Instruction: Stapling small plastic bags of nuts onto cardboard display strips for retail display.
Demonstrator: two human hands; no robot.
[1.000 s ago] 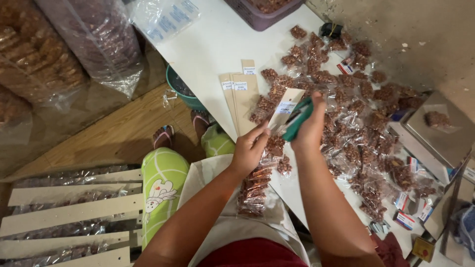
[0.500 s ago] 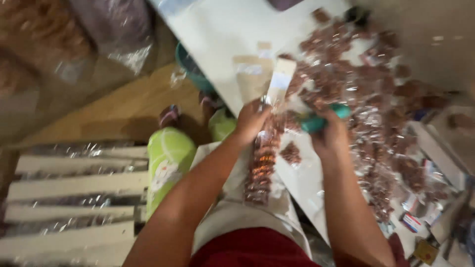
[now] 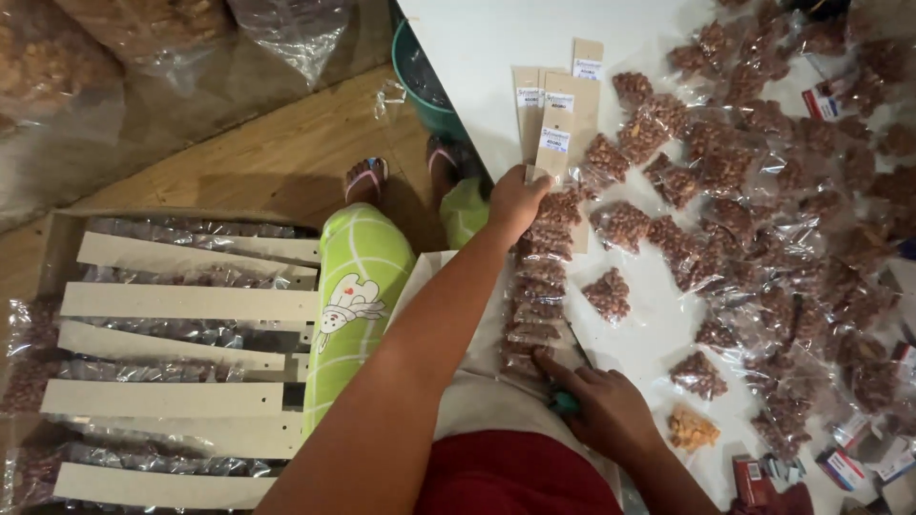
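The left hand (image 3: 515,202), just above the middle of the frame, is closed in a pinch on the top end of a long card strip (image 3: 537,286) with small packets of brown nuts fixed down its length. The right hand (image 3: 611,412), lower right of centre, presses its fingers on the strip's bottom end and seems also to hold a small green tool (image 3: 564,402) against the palm, mostly hidden. The strip lies stretched between the two hands along the near edge of the white counter (image 3: 487,57), partly over a cloth on the person's lap.

The main risk, as I judge it, is that edge: the strip sits right on it, and a loose pinch could let it slide off toward the legs and the wooden floor (image 3: 277,153). A sharp pull might also tear packets free of the card.

To the right of the strip a crowd of loose nut packets (image 3: 763,219) covers the counter, touching or overlapping one another; a sweeping forearm would scatter them. Blank card strips (image 3: 558,105) lie just above the left hand. The only bare counter is in the upper middle of the frame. At lower left, a cardboard box (image 3: 57,238) holds finished strips in rows, well apart from the hands.
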